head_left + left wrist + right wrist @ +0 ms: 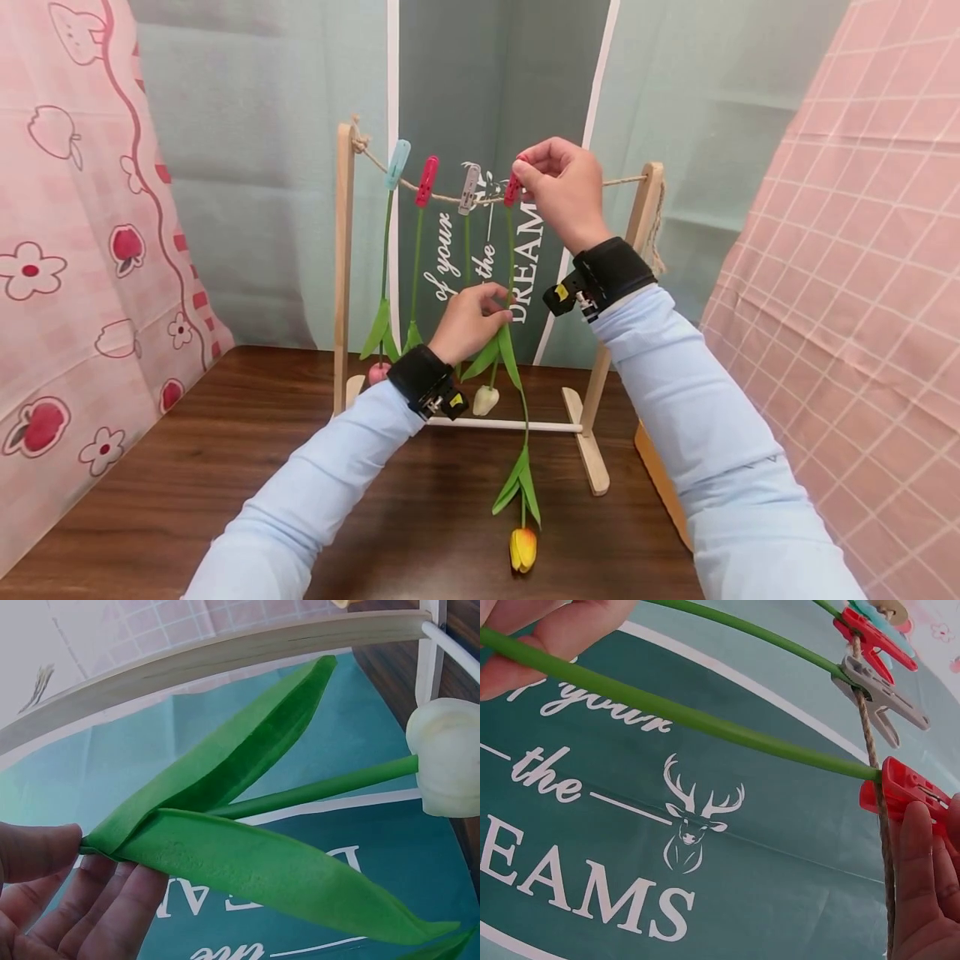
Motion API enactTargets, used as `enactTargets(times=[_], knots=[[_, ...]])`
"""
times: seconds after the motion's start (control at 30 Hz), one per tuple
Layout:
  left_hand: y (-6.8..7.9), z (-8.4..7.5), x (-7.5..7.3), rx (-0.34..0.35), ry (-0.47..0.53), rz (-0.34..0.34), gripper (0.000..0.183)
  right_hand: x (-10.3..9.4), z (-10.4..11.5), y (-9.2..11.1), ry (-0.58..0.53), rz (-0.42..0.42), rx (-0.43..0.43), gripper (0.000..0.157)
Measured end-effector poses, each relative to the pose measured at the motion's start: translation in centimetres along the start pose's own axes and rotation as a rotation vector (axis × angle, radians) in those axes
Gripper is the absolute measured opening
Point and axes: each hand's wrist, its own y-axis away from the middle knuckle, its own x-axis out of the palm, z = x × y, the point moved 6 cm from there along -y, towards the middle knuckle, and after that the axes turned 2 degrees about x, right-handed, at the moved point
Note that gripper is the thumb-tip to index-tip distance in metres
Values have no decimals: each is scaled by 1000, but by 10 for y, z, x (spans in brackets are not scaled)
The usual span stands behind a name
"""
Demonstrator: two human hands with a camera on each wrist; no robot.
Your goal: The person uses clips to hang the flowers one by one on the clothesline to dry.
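Note:
My left hand (472, 321) pinches the green stem of a white tulip (486, 401) just above its leaves (262, 862). The flower hangs head down. At the top, that stem (705, 731) meets a red clothespin (911, 787) on the twine (866, 724). My right hand (564, 187) grips this clothespin's upper end between thumb and fingers. Left of it on the twine are a grey clothespin (470, 188), another red clothespin (427, 181) and a light blue clothespin (398, 164), each with a stem below. A pink tulip (378, 372) shows partly; my left hand and wrist hide others.
A wooden frame (343, 267) carries the twine; its white crossbar (510, 425) runs low behind the flowers. A yellow tulip (522, 550) is on the brown table (420, 533), nearer me. An orange-brown edge (660, 475) shows beside my right sleeve. Printed cloths surround the table.

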Motion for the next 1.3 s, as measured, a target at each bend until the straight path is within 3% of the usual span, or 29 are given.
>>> enactTargets(times=[0.67,1.1,1.3], knots=[[2,4,0,-16,-13,14,20,8,-9,0,140,64,53,22],[5,6,-4,2,-16,-2,22,8,-6,4,102,86,21,28],[7,10,-8,-33,-45,-3,26,7,-4,5,100,82,13,29]])
